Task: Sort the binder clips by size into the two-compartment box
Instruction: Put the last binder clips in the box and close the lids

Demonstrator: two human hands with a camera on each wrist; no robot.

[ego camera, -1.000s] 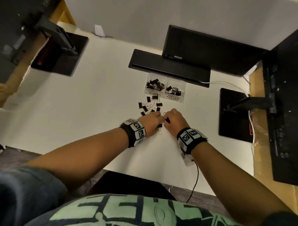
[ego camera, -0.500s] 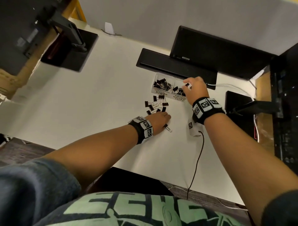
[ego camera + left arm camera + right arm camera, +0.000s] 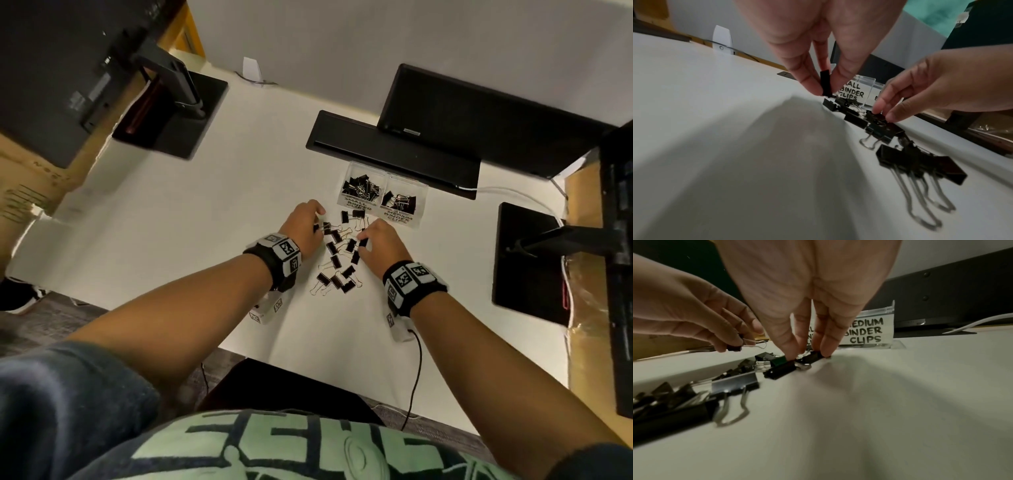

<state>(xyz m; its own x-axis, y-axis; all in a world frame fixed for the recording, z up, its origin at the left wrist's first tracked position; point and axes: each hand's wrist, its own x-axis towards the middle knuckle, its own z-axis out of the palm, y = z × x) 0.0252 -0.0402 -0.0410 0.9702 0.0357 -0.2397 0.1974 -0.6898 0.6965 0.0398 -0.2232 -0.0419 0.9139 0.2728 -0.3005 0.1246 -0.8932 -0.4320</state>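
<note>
A clear two-compartment box (image 3: 397, 217) stands at the back, labelled for small clips on the left and medium clips on the right, with black clips in both. Several loose black binder clips (image 3: 337, 263) lie on the white desk between my hands. My left hand (image 3: 313, 226) is at the pile's far left and pinches a small black clip (image 3: 826, 82) just above the desk. My right hand (image 3: 807, 353) reaches down at the pile's right side, thumb and fingers pinching a black clip (image 3: 813, 358) that lies on the desk.
A black keyboard (image 3: 394, 157) and a monitor (image 3: 479, 116) stand right behind the box. Black monitor bases sit at the far left (image 3: 171, 116) and at the right (image 3: 527, 260). A cable (image 3: 416, 377) trails from my right wrist toward the desk's near edge.
My right hand has come back from the box's right compartment to the pile and taken a clip. My left hand has moved to the far left of the pile and lifted a small clip.
</note>
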